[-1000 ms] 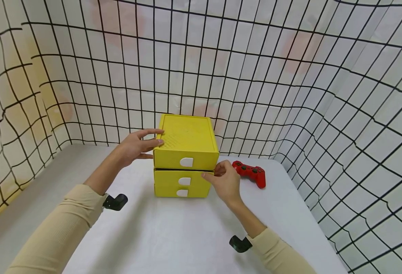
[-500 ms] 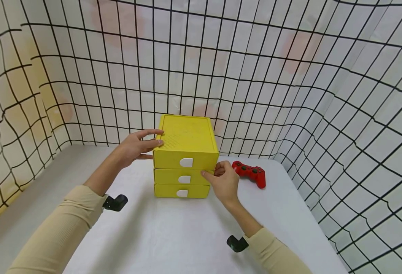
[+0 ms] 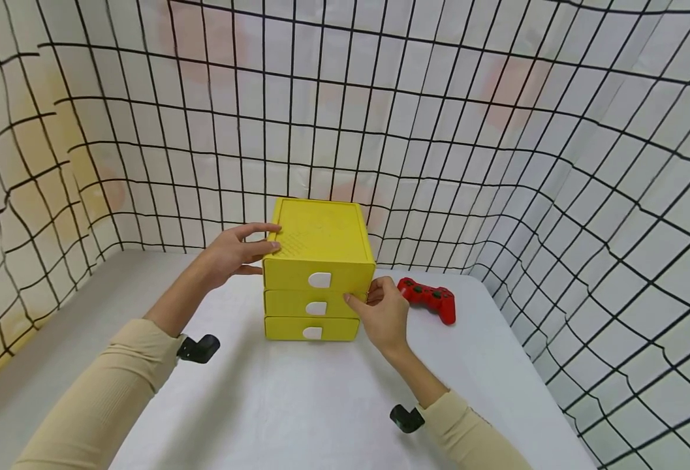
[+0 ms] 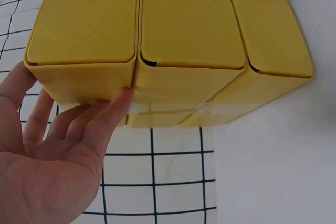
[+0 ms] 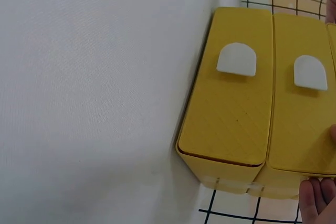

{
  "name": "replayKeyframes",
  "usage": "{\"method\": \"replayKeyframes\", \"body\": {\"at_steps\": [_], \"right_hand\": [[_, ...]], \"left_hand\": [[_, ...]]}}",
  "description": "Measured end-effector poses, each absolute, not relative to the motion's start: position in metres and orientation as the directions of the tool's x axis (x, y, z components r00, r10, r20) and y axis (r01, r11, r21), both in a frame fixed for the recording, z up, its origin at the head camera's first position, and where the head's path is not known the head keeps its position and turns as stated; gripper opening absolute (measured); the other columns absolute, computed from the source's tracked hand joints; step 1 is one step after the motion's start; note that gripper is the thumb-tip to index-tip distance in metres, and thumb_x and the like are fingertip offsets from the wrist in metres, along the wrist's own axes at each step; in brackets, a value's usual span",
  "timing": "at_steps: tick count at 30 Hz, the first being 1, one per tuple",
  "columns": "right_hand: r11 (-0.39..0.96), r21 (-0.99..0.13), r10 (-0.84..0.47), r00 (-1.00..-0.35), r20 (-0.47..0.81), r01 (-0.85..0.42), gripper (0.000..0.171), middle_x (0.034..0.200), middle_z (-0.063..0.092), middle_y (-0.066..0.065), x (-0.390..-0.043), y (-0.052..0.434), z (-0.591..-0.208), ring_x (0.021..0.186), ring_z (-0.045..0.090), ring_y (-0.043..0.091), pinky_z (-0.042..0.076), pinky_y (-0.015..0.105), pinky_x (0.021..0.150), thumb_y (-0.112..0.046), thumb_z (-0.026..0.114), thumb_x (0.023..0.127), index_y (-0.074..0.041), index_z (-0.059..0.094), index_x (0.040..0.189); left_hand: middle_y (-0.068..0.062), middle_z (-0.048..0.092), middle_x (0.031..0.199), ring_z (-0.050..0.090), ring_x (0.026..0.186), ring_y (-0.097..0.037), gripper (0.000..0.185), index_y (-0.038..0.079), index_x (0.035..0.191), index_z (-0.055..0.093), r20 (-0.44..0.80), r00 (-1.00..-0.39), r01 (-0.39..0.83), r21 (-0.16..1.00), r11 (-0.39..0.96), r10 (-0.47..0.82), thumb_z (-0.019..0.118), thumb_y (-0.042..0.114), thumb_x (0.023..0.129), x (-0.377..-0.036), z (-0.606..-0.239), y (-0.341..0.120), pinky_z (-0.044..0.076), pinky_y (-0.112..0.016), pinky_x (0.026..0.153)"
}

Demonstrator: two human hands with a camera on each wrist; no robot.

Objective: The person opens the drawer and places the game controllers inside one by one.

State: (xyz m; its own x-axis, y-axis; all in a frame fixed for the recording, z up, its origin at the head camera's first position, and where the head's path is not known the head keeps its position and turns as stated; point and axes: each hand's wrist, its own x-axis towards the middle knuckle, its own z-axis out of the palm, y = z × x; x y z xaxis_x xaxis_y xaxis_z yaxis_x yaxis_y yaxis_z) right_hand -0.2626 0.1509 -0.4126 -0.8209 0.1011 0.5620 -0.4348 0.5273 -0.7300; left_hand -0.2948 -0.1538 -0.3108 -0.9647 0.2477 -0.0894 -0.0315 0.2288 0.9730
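Observation:
A yellow box of three drawers [image 3: 321,238] [image 4: 184,30] [image 5: 241,108] stands on the white table [image 3: 297,405], all drawers flush, each with a white tab handle [image 3: 320,279]. My left hand [image 3: 235,251] [image 4: 68,140] lies flat against the box's left side, thumb at the top edge, fingers fairly straight. My right hand [image 3: 380,313] is at the box's right front corner, one fingertip touching the front of the middle drawer [image 3: 297,303]. In the right wrist view only fingertips [image 5: 315,205] show at the frame's edge.
A red game controller [image 3: 429,299] lies on the table just right of the box, behind my right hand. Grid-patterned sheets [image 3: 497,163] wall in the table at the back and on both sides. The table's right edge [image 3: 533,378] runs close to the right sheet.
The middle drawer, slightly out a second ago, is now flush with the others. My right hand moved a little inward with it. The left hand has stayed put.

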Motion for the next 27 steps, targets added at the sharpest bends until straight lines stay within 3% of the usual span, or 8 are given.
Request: {"method": "replayKeyframes", "body": {"at_steps": [6, 11, 16, 19, 23, 27], "right_hand": [[0.550, -0.720, 0.067, -0.837, 0.544, -0.424, 0.039, 0.078, 0.065, 0.006, -0.259, 0.152, -0.409, 0.075, 0.062, 0.020, 0.055, 0.028, 0.066, -0.025, 0.088, 0.080, -0.006, 0.058, 0.097], [0.581, -0.732, 0.030, -0.890, 0.456, -0.356, 0.033, 0.072, 0.062, 0.005, -0.254, 0.157, -0.407, 0.066, 0.057, 0.017, 0.051, 0.025, 0.056, -0.024, 0.083, 0.086, -0.006, 0.058, 0.095], [0.640, -0.709, -0.034, -0.933, 0.359, -0.296, 0.019, 0.064, 0.058, 0.003, -0.247, 0.161, -0.408, 0.056, 0.051, 0.014, 0.044, 0.023, 0.048, -0.016, 0.078, 0.089, -0.007, 0.062, 0.083], [0.657, -0.695, -0.118, -0.950, 0.289, -0.293, 0.014, 0.066, 0.062, 0.001, -0.241, 0.159, -0.409, 0.059, 0.054, 0.013, 0.047, 0.023, 0.050, -0.013, 0.077, 0.088, -0.009, 0.067, 0.079], [0.649, -0.692, -0.219, -0.949, 0.227, -0.316, 0.004, 0.077, 0.072, 0.001, -0.234, 0.149, -0.411, 0.069, 0.064, 0.012, 0.055, 0.026, 0.060, -0.011, 0.077, 0.087, -0.008, 0.073, 0.087], [0.633, -0.680, -0.280, -0.929, 0.243, -0.369, 0.013, 0.088, 0.076, 0.007, -0.232, 0.136, -0.416, 0.079, 0.069, 0.017, 0.058, 0.028, 0.070, -0.008, 0.075, 0.086, -0.004, 0.076, 0.099]], "left_hand": [[-0.006, 0.051, 0.152, 0.049, 0.141, -0.029, 0.056, 0.026, 0.148, 0.052, -0.083, -0.964, -0.025, 0.974, 0.224, 0.253, 0.071, 0.034, 0.096, -0.295, -0.312, -0.155, 0.053, -0.047, 0.105], [-0.006, 0.052, 0.151, 0.052, 0.139, -0.028, 0.056, 0.026, 0.148, 0.052, -0.076, -0.963, -0.017, 0.974, 0.225, 0.257, 0.071, 0.035, 0.096, -0.296, -0.313, -0.157, 0.053, -0.049, 0.105], [-0.005, 0.052, 0.151, 0.053, 0.138, -0.028, 0.056, 0.027, 0.148, 0.052, -0.073, -0.963, -0.012, 0.973, 0.229, 0.259, 0.071, 0.036, 0.096, -0.296, -0.313, -0.157, 0.054, -0.048, 0.104], [-0.005, 0.052, 0.152, 0.052, 0.139, -0.028, 0.055, 0.027, 0.147, 0.052, -0.072, -0.963, -0.013, 0.975, 0.223, 0.258, 0.071, 0.036, 0.096, -0.297, -0.313, -0.157, 0.054, -0.048, 0.104], [-0.005, 0.051, 0.153, 0.050, 0.141, -0.028, 0.055, 0.027, 0.147, 0.052, -0.071, -0.963, -0.014, 0.977, 0.215, 0.259, 0.071, 0.035, 0.096, -0.296, -0.313, -0.157, 0.054, -0.048, 0.104], [-0.005, 0.051, 0.153, 0.050, 0.141, -0.028, 0.056, 0.027, 0.148, 0.052, -0.072, -0.964, -0.015, 0.976, 0.215, 0.258, 0.071, 0.036, 0.096, -0.295, -0.313, -0.157, 0.054, -0.048, 0.104]]}}
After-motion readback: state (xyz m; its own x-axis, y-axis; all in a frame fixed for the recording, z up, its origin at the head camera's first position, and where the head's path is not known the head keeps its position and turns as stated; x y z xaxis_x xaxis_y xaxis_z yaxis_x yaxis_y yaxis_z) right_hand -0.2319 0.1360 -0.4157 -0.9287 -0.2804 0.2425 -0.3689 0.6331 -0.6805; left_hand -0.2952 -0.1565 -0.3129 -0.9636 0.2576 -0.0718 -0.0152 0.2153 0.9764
